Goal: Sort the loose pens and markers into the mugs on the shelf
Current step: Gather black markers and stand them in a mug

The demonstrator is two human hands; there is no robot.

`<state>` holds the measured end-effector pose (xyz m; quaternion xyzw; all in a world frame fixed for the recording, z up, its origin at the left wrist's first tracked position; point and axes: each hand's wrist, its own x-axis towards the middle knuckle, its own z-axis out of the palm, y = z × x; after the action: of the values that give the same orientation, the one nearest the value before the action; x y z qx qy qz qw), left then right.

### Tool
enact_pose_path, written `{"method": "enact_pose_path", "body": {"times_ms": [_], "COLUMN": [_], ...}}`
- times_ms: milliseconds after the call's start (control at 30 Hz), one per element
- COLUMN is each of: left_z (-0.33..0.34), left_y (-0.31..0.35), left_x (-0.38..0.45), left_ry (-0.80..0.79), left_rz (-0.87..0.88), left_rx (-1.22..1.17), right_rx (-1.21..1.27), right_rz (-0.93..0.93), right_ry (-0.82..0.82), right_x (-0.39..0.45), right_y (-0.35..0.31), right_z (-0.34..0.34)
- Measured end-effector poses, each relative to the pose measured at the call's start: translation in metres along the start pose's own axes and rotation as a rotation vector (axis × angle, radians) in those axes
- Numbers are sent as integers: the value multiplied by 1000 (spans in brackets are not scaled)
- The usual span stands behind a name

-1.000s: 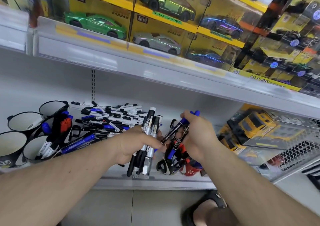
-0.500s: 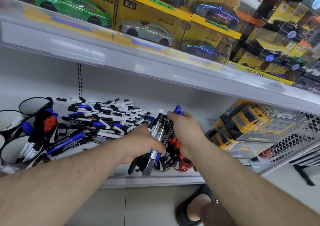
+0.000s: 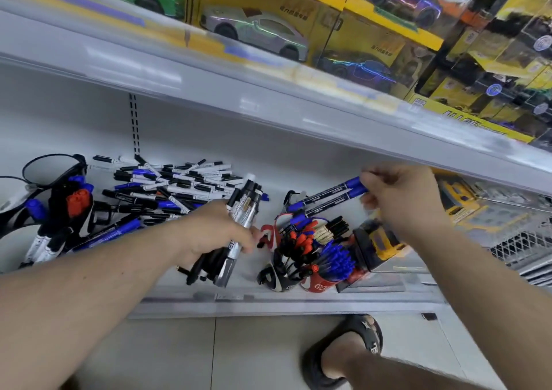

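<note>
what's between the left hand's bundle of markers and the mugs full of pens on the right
In the head view, only a narrow strip of bare white shelf separates the marker bundle in the left hand from the filled mugs; nothing lies there.

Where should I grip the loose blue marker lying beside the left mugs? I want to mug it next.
Pinch the blue marker mid-barrel from above: it lies flat and slanted, its lower end near the left mugs, its barrel bare on top.
</note>
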<state>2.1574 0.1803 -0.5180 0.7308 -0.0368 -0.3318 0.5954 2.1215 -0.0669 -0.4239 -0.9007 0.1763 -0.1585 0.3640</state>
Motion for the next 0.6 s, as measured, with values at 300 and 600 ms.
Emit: {"method": "enact_pose_path", "body": {"times_ms": [300, 600], "left_z": [4, -5], "left_y": [14, 5], "left_x": [13, 23], "left_ry": [61, 69], "left_rz": [65, 11], "left_rx": [-212, -194], "right_rx": [-428, -525], "right_rz": [-138, -4], "right_ry": [11, -202], "right_x": [40, 74], "right_y": [62, 108], "right_z": [59, 139]}}
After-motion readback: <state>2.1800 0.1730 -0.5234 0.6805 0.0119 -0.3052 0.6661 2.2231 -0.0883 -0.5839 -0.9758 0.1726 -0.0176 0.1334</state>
